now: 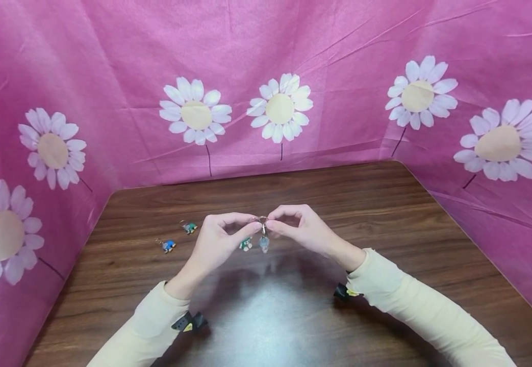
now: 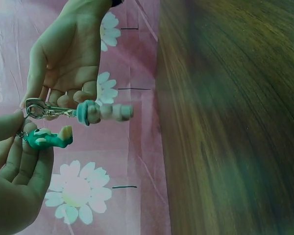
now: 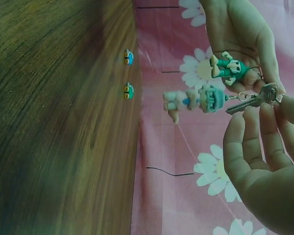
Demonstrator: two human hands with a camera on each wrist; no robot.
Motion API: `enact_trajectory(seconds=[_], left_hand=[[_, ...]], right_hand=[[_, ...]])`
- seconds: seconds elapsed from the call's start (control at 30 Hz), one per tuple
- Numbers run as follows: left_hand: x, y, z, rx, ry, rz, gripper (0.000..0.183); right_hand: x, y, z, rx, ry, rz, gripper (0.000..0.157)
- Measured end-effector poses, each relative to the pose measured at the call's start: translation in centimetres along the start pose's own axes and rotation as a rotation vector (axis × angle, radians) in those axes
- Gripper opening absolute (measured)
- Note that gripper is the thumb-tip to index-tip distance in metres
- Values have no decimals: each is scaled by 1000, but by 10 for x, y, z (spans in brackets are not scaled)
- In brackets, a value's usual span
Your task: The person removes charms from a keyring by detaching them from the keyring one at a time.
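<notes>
Above the table, my left hand and right hand face each other, both pinching a thin metal key ring between thumb and fingertips. A key and a clasp hang from the ring, beside the right fingertips. Below them dangles a pale figurine charm with a blue-green hat, blurred in the left wrist view. A green figurine charm hangs by a short chain at the left fingertips. The fingers partly hide the ring, so how the green charm joins it cannot be told.
Two small figurine keychains lie on the brown wooden table left of the hands: a green one and a blue one. A pink cloth with white daisies surrounds the table's back and sides.
</notes>
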State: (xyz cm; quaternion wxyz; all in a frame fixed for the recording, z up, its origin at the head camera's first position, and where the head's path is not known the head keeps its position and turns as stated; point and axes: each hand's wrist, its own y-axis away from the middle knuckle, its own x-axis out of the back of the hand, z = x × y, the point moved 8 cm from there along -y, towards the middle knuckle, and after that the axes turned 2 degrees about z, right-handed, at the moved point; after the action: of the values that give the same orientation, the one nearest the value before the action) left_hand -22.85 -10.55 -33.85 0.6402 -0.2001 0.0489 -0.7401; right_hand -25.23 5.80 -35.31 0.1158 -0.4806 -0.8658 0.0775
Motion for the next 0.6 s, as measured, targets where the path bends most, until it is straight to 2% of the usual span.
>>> enact_trajectory(seconds=[0.17,0.3,0.47,0.6], left_hand=[[0,2,-1,8,-23,-3,17],[2,4,-2,11,-83,10,20],[5,6,0,-25,-169,24,21],[4,7,3,-66,-239,-20,20]], right_hand=[[-2,-2,0,2,81,-35,8],[-3,-4,-3,35,177,-82,6],[-4,-6,-5,62,290,-149,5],[-6,-9,-6,78,374,-222,6]])
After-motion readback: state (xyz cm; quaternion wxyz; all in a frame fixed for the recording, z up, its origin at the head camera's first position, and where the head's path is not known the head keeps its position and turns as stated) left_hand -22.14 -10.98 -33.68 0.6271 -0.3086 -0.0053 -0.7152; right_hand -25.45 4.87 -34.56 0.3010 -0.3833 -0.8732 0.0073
